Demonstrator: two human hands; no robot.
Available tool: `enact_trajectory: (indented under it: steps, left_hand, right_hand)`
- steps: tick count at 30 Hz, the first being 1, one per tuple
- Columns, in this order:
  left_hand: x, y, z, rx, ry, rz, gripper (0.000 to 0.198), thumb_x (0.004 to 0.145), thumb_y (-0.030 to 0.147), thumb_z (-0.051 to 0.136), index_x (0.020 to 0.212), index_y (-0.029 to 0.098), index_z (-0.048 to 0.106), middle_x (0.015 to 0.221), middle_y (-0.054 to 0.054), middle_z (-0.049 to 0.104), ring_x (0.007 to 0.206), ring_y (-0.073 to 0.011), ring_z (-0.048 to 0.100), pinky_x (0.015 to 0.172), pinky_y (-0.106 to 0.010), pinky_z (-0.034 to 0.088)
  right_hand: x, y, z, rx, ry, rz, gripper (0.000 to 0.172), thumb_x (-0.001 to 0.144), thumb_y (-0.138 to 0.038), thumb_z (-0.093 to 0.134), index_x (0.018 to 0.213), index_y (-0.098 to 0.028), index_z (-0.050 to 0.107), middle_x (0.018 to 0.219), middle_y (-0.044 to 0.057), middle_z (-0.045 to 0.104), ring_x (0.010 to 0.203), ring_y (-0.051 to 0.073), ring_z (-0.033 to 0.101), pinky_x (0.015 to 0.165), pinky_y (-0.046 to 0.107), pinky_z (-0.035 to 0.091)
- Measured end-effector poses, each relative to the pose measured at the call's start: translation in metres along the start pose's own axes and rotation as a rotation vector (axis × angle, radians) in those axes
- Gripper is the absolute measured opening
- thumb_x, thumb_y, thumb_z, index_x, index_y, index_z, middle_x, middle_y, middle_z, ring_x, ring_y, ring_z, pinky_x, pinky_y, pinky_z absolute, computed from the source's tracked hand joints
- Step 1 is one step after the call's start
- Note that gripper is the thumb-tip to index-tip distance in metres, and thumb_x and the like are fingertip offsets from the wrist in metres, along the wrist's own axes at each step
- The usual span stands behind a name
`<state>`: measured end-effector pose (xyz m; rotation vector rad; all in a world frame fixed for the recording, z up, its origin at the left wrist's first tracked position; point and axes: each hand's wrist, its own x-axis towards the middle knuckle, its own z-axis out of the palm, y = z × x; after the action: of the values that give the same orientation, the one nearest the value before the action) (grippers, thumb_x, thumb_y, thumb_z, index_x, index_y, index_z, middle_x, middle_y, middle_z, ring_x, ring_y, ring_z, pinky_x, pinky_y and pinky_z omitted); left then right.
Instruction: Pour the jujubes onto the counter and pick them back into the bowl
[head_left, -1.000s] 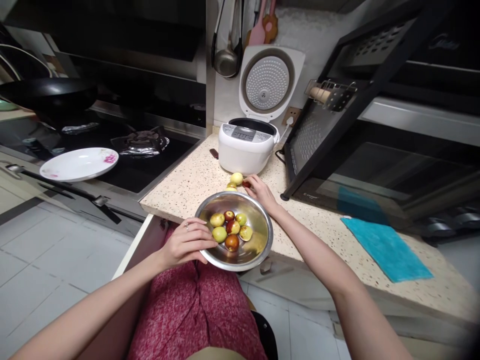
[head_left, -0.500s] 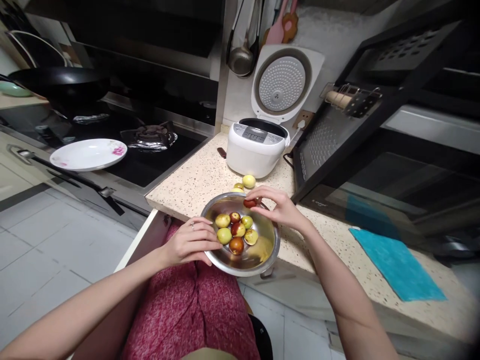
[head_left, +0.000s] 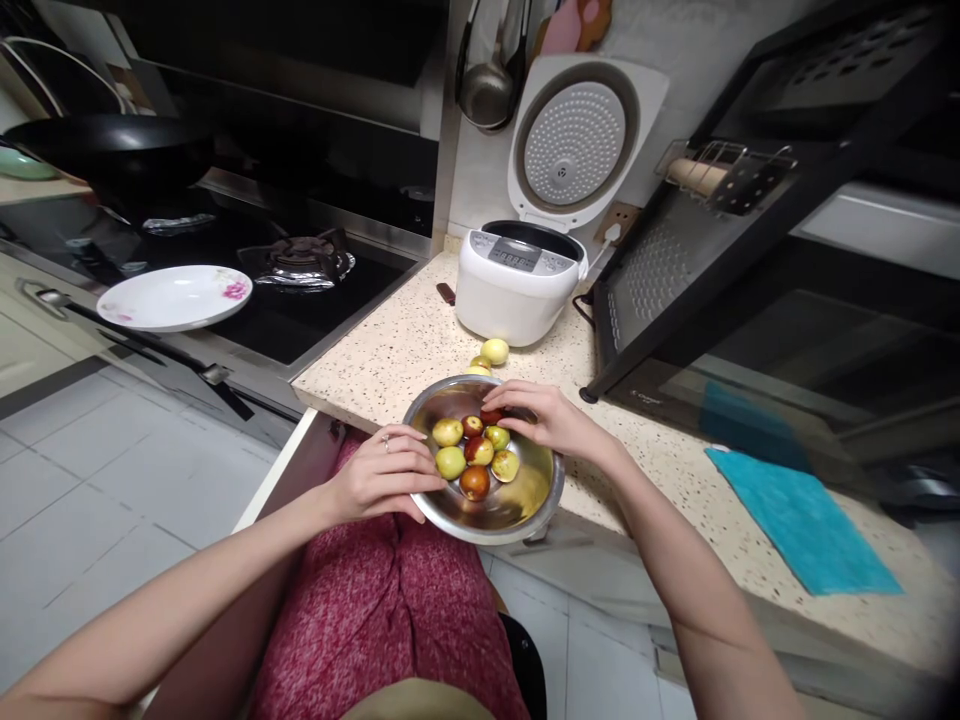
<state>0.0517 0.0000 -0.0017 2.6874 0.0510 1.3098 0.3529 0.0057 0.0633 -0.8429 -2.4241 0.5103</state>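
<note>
A steel bowl (head_left: 536, 495) with several green and reddish-brown jujubes (head_left: 478, 451) in it is tilted toward me at the counter's front edge. My left hand (head_left: 386, 475), a ring on one finger, grips the bowl's left rim, thumb outside and fingers over the edge. Inside the far right of the bowl, my right hand (head_left: 546, 418) has its fingers closed round a dark red jujube (head_left: 493, 415), partly hidden by them. Just behind the bowl, a few yellow-green jujubes (head_left: 494, 351) lie on the counter.
A white rice cooker (head_left: 514, 300) stands behind with its lid up. To the left, a white plate (head_left: 176, 300) rests at the front of the stove, near a black wok (head_left: 112, 150). At right are a black oven (head_left: 787, 330) and a teal cloth (head_left: 806, 520).
My right hand has lowered the dark red jujube further into the bowl, toward the other jujubes. My left hand keeps its hold on the rim. The view has shifted slightly.
</note>
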Motion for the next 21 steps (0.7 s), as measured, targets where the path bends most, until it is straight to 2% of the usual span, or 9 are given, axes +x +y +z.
enact_trajectory:
  steps: [9,11,15,17,19,21]
  left_hand:
    - [-0.001,0.0,-0.001,0.036,-0.015,-0.001,0.039,0.102,0.049,0.05,0.111,0.017,0.072,0.09,-0.004,0.077,0.093,-0.0165,0.071,0.097,-0.036,0.051]
    - [0.0,0.0,-0.002,0.042,-0.019,0.004,0.04,0.102,0.048,0.049,0.11,0.016,0.072,0.087,-0.004,0.076,0.089,-0.0158,0.07,0.097,-0.036,0.052]
    - [0.003,0.001,-0.004,0.064,-0.023,0.014,0.041,0.103,0.05,0.047,0.111,0.018,0.072,0.08,-0.001,0.073,0.08,-0.0134,0.069,0.095,-0.034,0.053]
    - [0.004,0.001,-0.005,0.07,-0.024,0.015,0.041,0.103,0.05,0.047,0.111,0.018,0.072,0.079,-0.001,0.072,0.08,-0.0129,0.069,0.095,-0.034,0.053]
    - [0.004,0.001,-0.006,0.071,-0.024,0.021,0.042,0.103,0.049,0.046,0.11,0.017,0.072,0.078,-0.001,0.071,0.08,-0.0127,0.068,0.095,-0.034,0.053]
    - [0.003,-0.001,-0.006,0.067,-0.024,0.03,0.043,0.103,0.049,0.046,0.109,0.015,0.072,0.077,-0.002,0.071,0.079,-0.0126,0.068,0.095,-0.034,0.052]
  right_hand:
    - [0.0,0.002,0.001,0.07,-0.037,0.017,0.02,0.096,-0.02,0.062,0.109,-0.027,0.076,0.107,0.005,0.077,0.1,0.02,0.072,0.093,0.042,0.059]
    - [0.0,0.003,0.0,0.062,0.049,0.02,0.019,0.097,-0.022,0.062,0.108,-0.027,0.076,0.106,0.004,0.078,0.099,0.02,0.072,0.092,0.041,0.059]
    - [-0.002,0.018,-0.006,-0.051,0.4,0.086,0.019,0.097,-0.023,0.06,0.105,-0.024,0.077,0.105,0.006,0.077,0.1,0.023,0.072,0.092,0.042,0.057]
    - [-0.004,0.029,-0.008,-0.136,0.517,0.139,0.02,0.097,-0.022,0.058,0.103,-0.023,0.077,0.104,0.007,0.077,0.098,0.024,0.071,0.091,0.042,0.057]
    - [-0.007,0.04,-0.008,-0.199,0.537,0.175,0.02,0.097,-0.021,0.058,0.104,-0.022,0.076,0.103,0.008,0.077,0.098,0.024,0.071,0.091,0.043,0.056]
    - [-0.009,0.048,-0.005,-0.217,0.498,0.189,0.022,0.097,-0.021,0.056,0.108,-0.021,0.075,0.107,0.009,0.075,0.102,0.025,0.07,0.093,0.045,0.056]
